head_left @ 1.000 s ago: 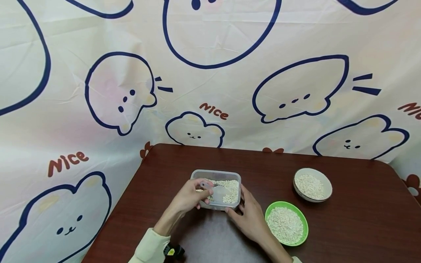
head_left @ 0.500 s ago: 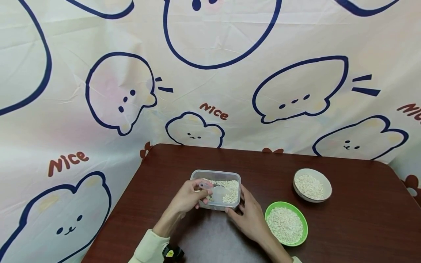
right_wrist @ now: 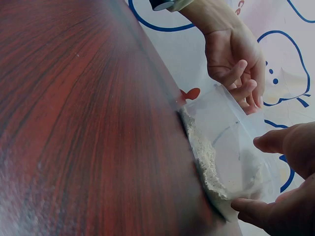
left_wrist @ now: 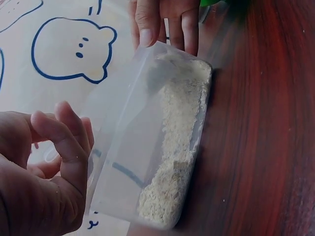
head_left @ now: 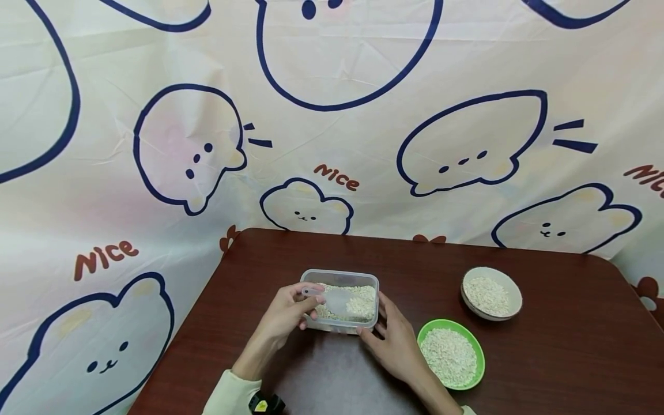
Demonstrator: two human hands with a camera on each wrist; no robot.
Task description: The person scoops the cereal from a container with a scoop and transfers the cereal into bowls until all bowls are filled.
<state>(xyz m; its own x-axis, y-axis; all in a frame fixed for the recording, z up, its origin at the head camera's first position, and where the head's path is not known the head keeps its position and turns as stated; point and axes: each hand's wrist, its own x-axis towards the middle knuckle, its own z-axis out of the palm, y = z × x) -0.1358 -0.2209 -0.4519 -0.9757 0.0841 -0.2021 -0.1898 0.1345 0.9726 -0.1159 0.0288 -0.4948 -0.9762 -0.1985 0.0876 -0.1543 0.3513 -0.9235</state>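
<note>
A clear plastic food container stands on the table with pale flakes like oats inside. Over its left side my left hand pinches the handle of a translucent plastic scoop between thumb and fingers. The scoop's wide end lies over the flakes; in the left wrist view my left hand mostly hides it. My right hand grips the container's right end, with the thumb at the near corner and fingers along the side. In the right wrist view, thumb and fingers of my right hand straddle that end.
A green bowl full of pale flakes sits just right of my right forearm. Farther back on the right is a white bowl of similar flakes. A printed cloth hangs behind the dark wooden table.
My left hand has shifted slightly left with the scoop, and more flakes show in the middle of the container. The right hand keeps its hold in nearly the same place.
</note>
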